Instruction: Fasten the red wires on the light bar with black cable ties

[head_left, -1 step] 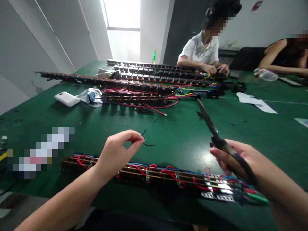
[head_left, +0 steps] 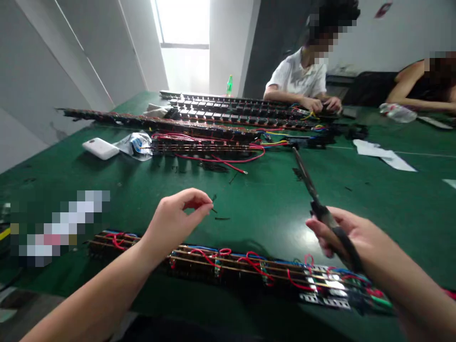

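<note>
left hand (head_left: 176, 216): pinching dark strip (head_left: 214, 197)
right hand (head_left: 351, 229): gripping scissors (head_left: 319, 207)
loose sliver (head_left: 223, 218): now apart, just beyond left hand

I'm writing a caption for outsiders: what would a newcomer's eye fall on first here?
Probably the dark scissors, angled up in the right grip. Next, the long wired strip lying along the near side of the green table. Farther back at left, a white box stands out.

Left hand (head_left: 178, 216) in fingertip pinch; right hand (head_left: 368, 240) curled, grip seemingly closed.
</note>
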### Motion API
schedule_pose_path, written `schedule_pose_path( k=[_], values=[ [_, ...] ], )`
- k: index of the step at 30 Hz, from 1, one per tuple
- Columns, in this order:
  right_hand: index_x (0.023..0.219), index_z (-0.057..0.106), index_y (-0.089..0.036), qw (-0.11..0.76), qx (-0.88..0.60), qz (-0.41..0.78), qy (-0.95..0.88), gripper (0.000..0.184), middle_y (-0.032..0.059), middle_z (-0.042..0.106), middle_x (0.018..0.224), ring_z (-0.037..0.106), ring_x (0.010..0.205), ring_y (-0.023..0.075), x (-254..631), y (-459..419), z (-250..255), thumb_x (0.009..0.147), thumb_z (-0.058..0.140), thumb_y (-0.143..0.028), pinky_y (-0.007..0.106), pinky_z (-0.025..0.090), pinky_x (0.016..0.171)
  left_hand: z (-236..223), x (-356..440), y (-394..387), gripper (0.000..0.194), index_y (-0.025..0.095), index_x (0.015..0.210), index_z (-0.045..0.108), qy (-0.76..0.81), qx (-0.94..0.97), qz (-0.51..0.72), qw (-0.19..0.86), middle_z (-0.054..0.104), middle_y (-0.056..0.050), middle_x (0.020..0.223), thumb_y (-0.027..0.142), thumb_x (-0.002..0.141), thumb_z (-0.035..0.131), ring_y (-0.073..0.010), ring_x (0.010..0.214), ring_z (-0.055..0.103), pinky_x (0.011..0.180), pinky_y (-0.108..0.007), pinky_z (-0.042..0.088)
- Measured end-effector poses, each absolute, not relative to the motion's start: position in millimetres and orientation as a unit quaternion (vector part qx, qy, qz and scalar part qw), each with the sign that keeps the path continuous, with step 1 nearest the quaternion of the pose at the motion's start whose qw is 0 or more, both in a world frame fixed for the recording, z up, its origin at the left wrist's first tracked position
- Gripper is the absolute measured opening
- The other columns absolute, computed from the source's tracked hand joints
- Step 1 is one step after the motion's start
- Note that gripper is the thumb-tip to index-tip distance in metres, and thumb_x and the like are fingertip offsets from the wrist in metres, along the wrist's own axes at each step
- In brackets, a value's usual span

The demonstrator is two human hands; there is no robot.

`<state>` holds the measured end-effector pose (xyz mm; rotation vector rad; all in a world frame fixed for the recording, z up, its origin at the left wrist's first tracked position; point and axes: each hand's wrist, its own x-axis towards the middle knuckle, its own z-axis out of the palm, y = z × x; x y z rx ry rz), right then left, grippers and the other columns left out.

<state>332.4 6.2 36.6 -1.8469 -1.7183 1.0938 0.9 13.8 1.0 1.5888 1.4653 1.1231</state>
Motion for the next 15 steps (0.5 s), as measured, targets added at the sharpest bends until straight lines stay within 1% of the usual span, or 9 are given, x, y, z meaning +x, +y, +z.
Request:
schedule_pose_path(
  k=[1,3,4,5,6,7,9,12,15],
  values=[
    [0.076,0.059,-0.021,0.215,-0.644,0.380,-0.628,0.063,-0.0010,0.056,0.056,0.054,0.050,0.0136,331.2,7.2,25.9,0.074,0.060,-0.084,0.024,0.046,0.048,2.2,1.6,27.3,0.015,0.020,0.085,0.071,0.568,0.595,0.424,0.379,0.075,0.002,0.080,0.034,0.079,0.072,-0.0111,0.076,0.071,0.076,-0.023,0.056],
    [0.087,0.066,-0.021,0.227,-0.613,0.356,-0.668,0.052,0.0031,0.068,0.071,0.062,0.061,0.0169,331.3,7.8,4.9,0.082,0.060,-0.072,0.025,0.051,0.054,4.4,2.3,52.0,0.018,0.019,0.085,0.070,0.570,0.572,0.401,0.431,0.075,0.001,0.079,0.036,0.078,0.071,-0.0127,0.074,0.073,0.074,-0.024,0.058],
    [0.088,0.068,-0.022,0.239,-0.609,0.329,-0.681,0.044,0.0031,0.070,0.073,0.065,0.064,0.0178,332.9,7.3,-5.0,0.084,0.061,-0.065,0.025,0.052,0.057,5.2,2.5,62.9,0.019,0.018,0.084,0.069,0.573,0.569,0.389,0.443,0.075,0.000,0.078,0.035,0.077,0.071,-0.0136,0.074,0.073,0.072,-0.024,0.058],
    [0.086,0.069,-0.023,0.238,-0.602,0.315,-0.694,0.038,0.0020,0.070,0.071,0.066,0.064,0.0181,335.4,6.5,-13.9,0.084,0.064,-0.060,0.024,0.052,0.057,5.4,2.8,72.9,0.018,0.018,0.083,0.068,0.577,0.567,0.376,0.451,0.075,0.000,0.076,0.034,0.076,0.071,-0.0140,0.074,0.074,0.071,-0.024,0.058],
    [0.086,0.070,-0.024,0.226,-0.593,0.313,-0.707,0.033,0.0011,0.071,0.071,0.068,0.064,0.0182,338.6,5.7,-21.7,0.083,0.065,-0.056,0.023,0.052,0.055,4.8,3.5,81.9,0.015,0.018,0.082,0.068,0.582,0.567,0.362,0.457,0.075,0.000,0.075,0.031,0.076,0.071,-0.0141,0.073,0.074,0.069,-0.023,0.057],
    [0.089,0.071,-0.025,0.213,-0.599,0.311,-0.707,0.030,0.0010,0.073,0.075,0.070,0.067,0.0187,341.9,4.9,-28.2,0.084,0.064,-0.054,0.022,0.053,0.056,3.3,4.7,90.2,0.011,0.017,0.080,0.067,0.586,0.566,0.345,0.465,0.075,0.000,0.073,0.027,0.075,0.070,-0.0138,0.072,0.074,0.068,-0.023,0.056],
    [0.091,0.072,-0.027,0.184,-0.616,0.309,-0.701,0.028,0.0008,0.076,0.080,0.073,0.069,0.0195,347.3,4.0,-37.2,0.084,0.062,-0.052,0.023,0.054,0.058,-2.8,10.3,105.0,0.005,0.017,0.077,0.064,0.590,0.570,0.305,0.484,0.074,0.001,0.069,0.018,0.074,0.068,-0.0132,0.069,0.073,0.064,-0.021,0.054],
    [0.089,0.070,-0.027,0.162,-0.667,0.281,-0.671,0.029,0.0021,0.077,0.079,0.073,0.068,0.0223,349.0,4.6,-44.1,0.083,0.058,-0.053,0.027,0.053,0.058,-16.9,28.2,123.7,0.011,0.017,0.070,0.060,0.575,0.593,0.237,0.511,0.072,0.002,0.064,0.009,0.073,0.067,-0.0137,0.066,0.072,0.061,-0.020,0.052],
    [0.088,0.069,-0.027,0.136,-0.710,0.281,-0.631,0.031,0.0035,0.077,0.081,0.073,0.072,0.0257,346.4,8.6,-48.6,0.082,0.056,-0.055,0.031,0.051,0.061,-30.8,56.1,139.9,0.011,0.016,0.074,0.062,0.535,0.638,0.191,0.520,0.072,0.002,0.066,0.011,0.079,0.070,-0.0137,0.069,0.072,0.067,-0.023,0.056]
  ],
)
